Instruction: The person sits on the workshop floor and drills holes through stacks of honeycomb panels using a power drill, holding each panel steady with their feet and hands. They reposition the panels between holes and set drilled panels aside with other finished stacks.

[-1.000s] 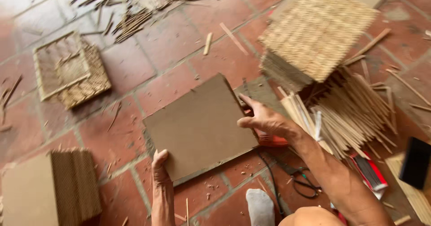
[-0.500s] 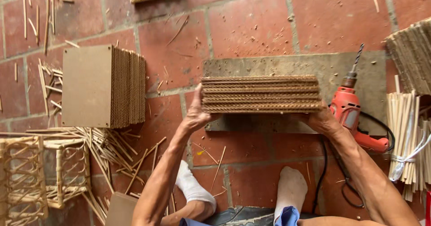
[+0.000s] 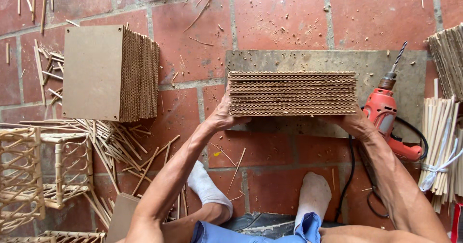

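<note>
Brown and corrugated: holding a stack [image 3: 292,93] of cardboard sheets on edge, standing it on a grey board [image 3: 313,62] on the tiled floor [image 3: 279,16], just ahead of the socked feet [image 3: 207,187]. Clamping it from both ends, with the left hand [image 3: 223,117] pressing the near left corner, fingers curled round behind the sheets, and the right hand [image 3: 354,123] pressing the right end, fingers mostly hidden behind and under the stack, so not telling how far they wrap. Judging by the level edges, already squaring the sheets into one even block, yet not showing any binding or fastening on it. Leaving a red drill [image 3: 388,115] lying untouched just right of the stack, touching the right wrist. Keeping a second stack [image 3: 113,74] lying well apart at upper left, loose sticks [image 3: 115,141] scattering below it, woven frames [image 3: 29,175] sitting at the far left and a tied bundle [image 3: 441,146] of sticks waiting at the right edge.
</note>
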The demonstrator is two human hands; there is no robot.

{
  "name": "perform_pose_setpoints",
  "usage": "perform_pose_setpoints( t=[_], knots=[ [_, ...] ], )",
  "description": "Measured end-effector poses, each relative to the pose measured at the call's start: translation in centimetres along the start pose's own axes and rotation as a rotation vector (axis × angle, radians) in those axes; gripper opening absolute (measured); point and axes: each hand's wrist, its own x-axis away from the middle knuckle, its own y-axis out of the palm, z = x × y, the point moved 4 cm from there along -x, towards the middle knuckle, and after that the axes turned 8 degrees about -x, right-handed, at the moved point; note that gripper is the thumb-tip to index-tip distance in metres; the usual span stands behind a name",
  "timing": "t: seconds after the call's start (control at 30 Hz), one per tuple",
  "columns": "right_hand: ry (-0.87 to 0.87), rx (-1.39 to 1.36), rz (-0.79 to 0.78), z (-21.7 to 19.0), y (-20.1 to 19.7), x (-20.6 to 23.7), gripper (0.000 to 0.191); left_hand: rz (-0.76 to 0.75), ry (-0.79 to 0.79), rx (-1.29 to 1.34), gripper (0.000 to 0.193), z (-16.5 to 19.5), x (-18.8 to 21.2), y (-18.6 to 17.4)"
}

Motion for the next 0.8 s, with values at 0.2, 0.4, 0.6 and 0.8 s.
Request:
perform_pose_setpoints(
  t=[0.2,0.4,0.6,0.8],
  knots=[
    [-0.181,0.3,0.034,-0.7,0.0,1.8,0.052,0.045,0.005,-0.058,0.102,0.9,-0.1,-0.5],
    [-0.074,0.336,0.111,-1.6,0.9,3.1,0.054,0.013,-0.109,-0.033,0.093,0.1,0.1,0.0],
    [-0.337,0.891,0.265,-13.7,1.5,8.9,0.127,0.019,-0.084,-0.022,0.107,0.6,0.1,-0.1],
    [-0.275,1.499,0.033,-18.1,8.9,5.8,0.133,-0.014,-0.145,-0.015,0.113,0.1,-0.2,-0.2]
  ],
)
